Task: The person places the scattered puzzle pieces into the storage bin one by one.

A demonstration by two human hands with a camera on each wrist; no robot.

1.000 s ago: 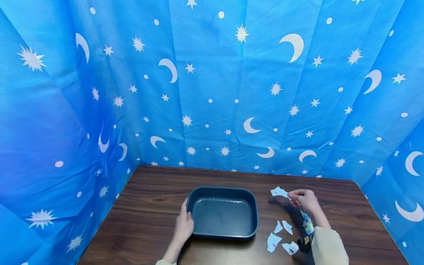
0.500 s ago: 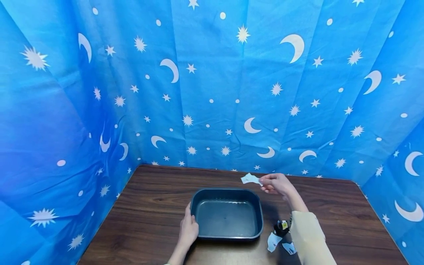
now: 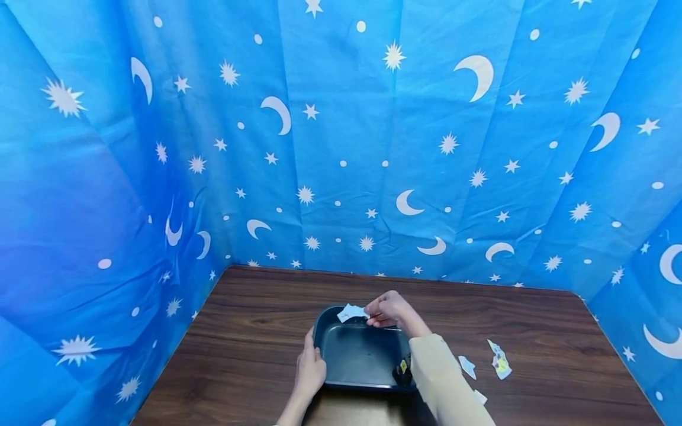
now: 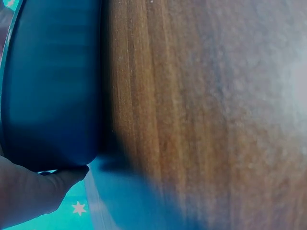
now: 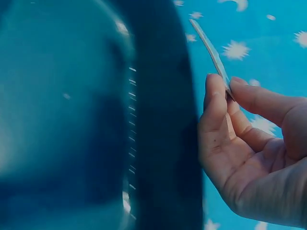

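A dark blue-grey plastic tub point(image 3: 362, 355) sits on the wooden table. My left hand point(image 3: 311, 367) grips its left side; in the left wrist view the thumb point(image 4: 60, 184) presses at the tub's lower corner. Above the tub's far rim, my right hand point(image 3: 386, 309) pinches a torn piece of paper point(image 3: 350, 312), pale with ragged edges. Seen edge-on in the right wrist view, the torn piece of paper point(image 5: 208, 50) stands up thin between thumb and fingertips. The right forearm hides the tub's right side.
Right of the tub lie more torn pieces: a coloured scrap point(image 3: 499, 360), a pale scrap point(image 3: 467, 367) and another point(image 3: 481, 397) partly behind the sleeve. A blue curtain point(image 3: 341, 148) with moons and stars hangs behind the table point(image 3: 256, 313).
My right hand has carried the torn piece of paper leftward from the table's right side to over the tub's far rim. The left hand keeps its grip, with the tub slightly farther right in view.
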